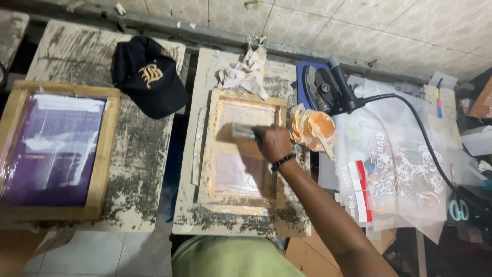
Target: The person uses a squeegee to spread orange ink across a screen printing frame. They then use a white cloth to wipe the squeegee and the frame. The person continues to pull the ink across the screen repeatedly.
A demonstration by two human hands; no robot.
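On the middle surface (205, 215), right hand (274, 143) clenched on a blurred squeegee (245, 132), pressed to the wooden screen frame (243, 149) near its far edge. Left hand out of view. Orange ink cup (313, 129) just right of frame. Black cap (148, 77) far left. Narrow gaps between surfaces; right side cluttered with printed transfer sheets (400, 169).
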